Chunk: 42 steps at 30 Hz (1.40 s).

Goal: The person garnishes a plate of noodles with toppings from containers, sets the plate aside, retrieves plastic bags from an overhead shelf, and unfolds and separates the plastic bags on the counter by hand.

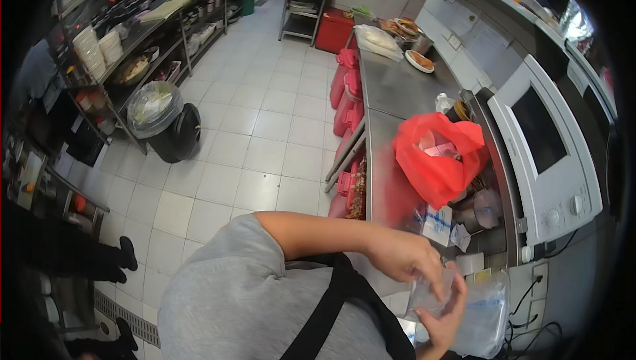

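My left hand [407, 258] reaches across from the upper side, its fingers curled over a small clear plastic container [425, 296]. From below, my right hand [442, 319] grips the other side of the same container, thumb and fingers around it. What the container holds, if anything, I cannot make out. Just right of my hands lies a clear plastic bag [483, 313] with see-through items in it. Further along the steel counter [394, 88] stands an open red bag [440, 158] with packed things inside.
A white microwave [546, 151] stands along the right wall, under a shelf. Beside the red bag sits a blue-and-white box [437, 224]. Pink-red containers [346, 88] line the counter's underside. Across the tiled floor [258, 128] are a black bin [175, 134], loaded racks and a person's dark-clothed legs [73, 247].
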Available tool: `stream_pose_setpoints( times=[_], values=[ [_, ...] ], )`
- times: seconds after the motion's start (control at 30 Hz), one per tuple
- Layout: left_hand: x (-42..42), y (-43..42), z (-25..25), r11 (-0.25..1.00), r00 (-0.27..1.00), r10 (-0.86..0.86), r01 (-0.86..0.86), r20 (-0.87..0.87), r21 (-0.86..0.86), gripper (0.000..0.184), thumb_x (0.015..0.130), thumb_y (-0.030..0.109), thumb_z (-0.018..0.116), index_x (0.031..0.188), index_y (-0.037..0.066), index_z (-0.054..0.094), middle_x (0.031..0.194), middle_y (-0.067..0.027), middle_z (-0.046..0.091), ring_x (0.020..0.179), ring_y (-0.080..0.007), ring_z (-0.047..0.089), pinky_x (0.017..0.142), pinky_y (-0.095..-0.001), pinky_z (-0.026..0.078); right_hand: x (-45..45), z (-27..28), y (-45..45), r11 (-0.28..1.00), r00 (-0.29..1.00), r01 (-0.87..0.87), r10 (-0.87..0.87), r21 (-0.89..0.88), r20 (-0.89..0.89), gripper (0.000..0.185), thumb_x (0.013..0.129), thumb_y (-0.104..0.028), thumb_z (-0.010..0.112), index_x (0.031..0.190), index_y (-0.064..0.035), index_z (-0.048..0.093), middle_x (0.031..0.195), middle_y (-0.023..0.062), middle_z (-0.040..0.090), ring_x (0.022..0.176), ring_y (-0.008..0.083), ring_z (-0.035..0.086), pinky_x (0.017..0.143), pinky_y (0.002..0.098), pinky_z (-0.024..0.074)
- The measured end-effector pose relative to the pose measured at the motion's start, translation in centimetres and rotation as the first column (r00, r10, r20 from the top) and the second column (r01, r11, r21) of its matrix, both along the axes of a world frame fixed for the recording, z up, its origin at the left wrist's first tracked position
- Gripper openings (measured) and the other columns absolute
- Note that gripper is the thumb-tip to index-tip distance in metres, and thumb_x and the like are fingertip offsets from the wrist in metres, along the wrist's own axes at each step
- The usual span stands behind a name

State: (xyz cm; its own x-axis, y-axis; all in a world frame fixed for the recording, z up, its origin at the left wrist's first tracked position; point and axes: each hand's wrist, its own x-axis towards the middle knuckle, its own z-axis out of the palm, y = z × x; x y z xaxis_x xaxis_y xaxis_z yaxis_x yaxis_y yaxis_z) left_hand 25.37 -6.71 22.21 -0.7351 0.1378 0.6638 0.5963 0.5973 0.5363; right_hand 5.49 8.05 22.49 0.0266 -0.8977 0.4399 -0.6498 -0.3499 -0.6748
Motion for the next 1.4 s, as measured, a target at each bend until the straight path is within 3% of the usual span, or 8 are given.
stream_pose_setpoints(
  times=[0.13, 0.27, 0.37, 0.57, 0.7, 1.13, 1.23, 1.4],
  values=[
    [0.2, 0.8, 0.9, 1.000, 0.994, -0.015, 0.014, 0.105, 0.016, 0.045, 0.071, -0.004, 0.063, 0.115, 0.007, 0.060, 0.100, -0.0122, 0.062, 0.096, -0.0301, 0.055, 0.081, -0.0372, 0.045, -1.1, -1.8, -0.2, 0.968, 0.999, -0.018, 0.029, 0.251, -0.038, 0.043, 0.063, -0.014, 0.074, 0.101, -0.0024, 0.056, 0.098, 0.0115, 0.060, 0.086, 0.0211, 0.059, 0.076, 0.0306, 0.0457],
    [1.2, -0.3, 1.1, 0.988, 0.994, 0.058, -0.044, -0.094, 0.146, 0.031, 0.077, 0.000, 0.063, 0.108, 0.006, 0.064, 0.094, -0.0108, 0.064, 0.086, -0.0278, 0.059, 0.076, -0.0350, 0.047, -4.2, -1.7, 2.7, 0.978, 0.998, 0.055, -0.055, 0.202, -0.005, 0.024, 0.068, -0.007, 0.073, 0.087, 0.0019, 0.061, 0.078, 0.0041, 0.059, 0.072, 0.0118, 0.053, 0.067, 0.0236, 0.0415],
    [1.7, -0.9, 1.4, 0.954, 0.954, 0.258, -0.227, -0.152, 0.196, 0.025, 0.080, 0.001, 0.062, 0.104, 0.007, 0.066, 0.089, -0.0092, 0.064, 0.078, -0.0248, 0.060, 0.069, -0.0321, 0.048, -4.9, -1.2, 5.9, 0.934, 0.919, 0.174, -0.267, 0.311, 0.290, 0.010, 0.081, -0.001, 0.064, 0.087, -0.0043, 0.057, 0.085, 0.0024, 0.058, 0.068, 0.0070, 0.048, 0.061, 0.0205, 0.0389],
    [1.0, -1.1, 1.8, 0.933, 0.924, 0.326, -0.280, -0.203, 0.224, 0.023, 0.080, 0.003, 0.064, 0.103, 0.008, 0.067, 0.086, -0.0079, 0.064, 0.076, -0.0225, 0.061, 0.066, -0.0305, 0.047, -8.3, -5.9, 8.9, 0.995, 0.695, 0.100, -0.049, -0.029, 0.718, 0.023, 0.083, 0.001, 0.058, 0.103, -0.0033, 0.049, 0.089, 0.0129, 0.059, 0.058, 0.0080, 0.047, 0.055, 0.0208, 0.0392],
    [-0.8, -0.7, 1.0, 0.933, 0.911, 0.356, -0.335, -0.209, 0.128, 0.023, 0.080, 0.006, 0.066, 0.103, 0.009, 0.067, 0.089, -0.0077, 0.065, 0.077, -0.0225, 0.063, 0.067, -0.0307, 0.049, -1.1, -1.0, 6.4, 0.948, 0.530, 0.302, -0.081, -0.099, 0.844, 0.027, 0.081, 0.003, 0.057, 0.104, -0.0024, 0.046, 0.098, 0.0167, 0.059, 0.061, 0.0109, 0.051, 0.054, 0.0213, 0.0421],
    [-3.5, -1.5, -0.3, 0.954, 0.956, 0.280, -0.267, -0.086, 0.135, 0.029, 0.078, 0.004, 0.068, 0.106, 0.008, 0.065, 0.097, -0.0077, 0.066, 0.083, -0.0216, 0.064, 0.071, -0.0287, 0.051, -2.5, -2.9, 9.1, 0.727, 0.518, 0.684, -0.548, 0.067, 0.657, 0.020, 0.076, 0.008, 0.063, 0.094, 0.0025, 0.057, 0.081, 0.0088, 0.061, 0.068, 0.0122, 0.055, 0.060, 0.0234, 0.0442],
    [-4.1, -1.1, -0.4, 0.925, 0.949, 0.298, -0.262, -0.098, 0.274, 0.036, 0.077, 0.007, 0.070, 0.112, 0.008, 0.061, 0.104, -0.0073, 0.065, 0.083, -0.0207, 0.064, 0.072, -0.0288, 0.051, -3.4, -3.7, 8.0, 0.705, 0.652, 0.696, -0.537, -0.139, 0.536, 0.018, 0.074, -0.010, 0.072, 0.082, -0.0016, 0.058, 0.073, 0.0003, 0.054, 0.063, 0.0073, 0.046, 0.057, 0.0192, 0.0353],
    [-3.9, -1.9, -0.8, 0.900, 0.967, 0.256, -0.244, 0.016, 0.360, 0.044, 0.076, 0.004, 0.071, 0.117, 0.005, 0.055, 0.107, -0.0087, 0.063, 0.084, -0.0146, 0.064, 0.075, -0.0276, 0.051, -4.1, -3.8, 8.2, 0.738, 0.633, 0.670, -0.515, -0.076, 0.578, 0.020, 0.083, -0.014, 0.066, 0.075, -0.0070, 0.050, 0.068, -0.0036, 0.047, 0.060, 0.0049, 0.041, 0.053, 0.0186, 0.0314]
  ],
)
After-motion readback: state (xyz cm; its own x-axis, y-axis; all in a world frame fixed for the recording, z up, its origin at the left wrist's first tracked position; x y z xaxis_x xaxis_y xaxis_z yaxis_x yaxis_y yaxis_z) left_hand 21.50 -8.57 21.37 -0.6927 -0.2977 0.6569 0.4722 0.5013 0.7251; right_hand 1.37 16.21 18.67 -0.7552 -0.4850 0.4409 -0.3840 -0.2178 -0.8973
